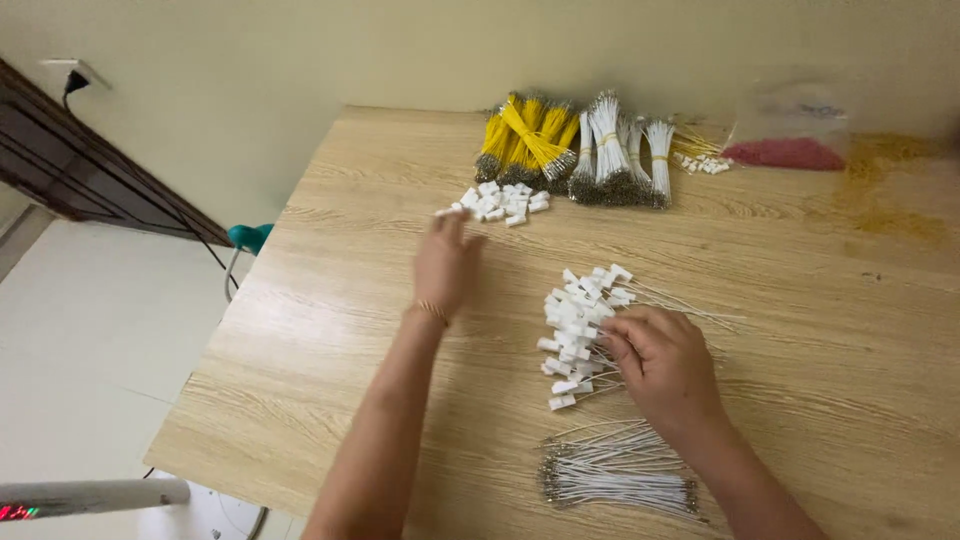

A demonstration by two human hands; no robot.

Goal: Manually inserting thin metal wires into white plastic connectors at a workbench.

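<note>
Left hand [445,262] stretched out toward the far side of the wooden table [330,330], fingers extended and a bit blurred, fingertips right at one white plastic connector [447,211] on the near-left edge of the small pile of loose connectors [503,201]. Can't tell if actually pinching that piece or just touching it.

Right hand [662,362] nearer in, fingers curled and resting on the right edge of a heap of white wires with connectors already on [577,330]. Looks like pinching something in there, hard to say what exactly.

Just near of that hand, a loose bundle of bare white wires [618,468]. Way over on the far side: yellow wire bundles [525,140], white wire bundles [625,150] beside them, and a clear bag with red stuff [790,135] far right.
</note>
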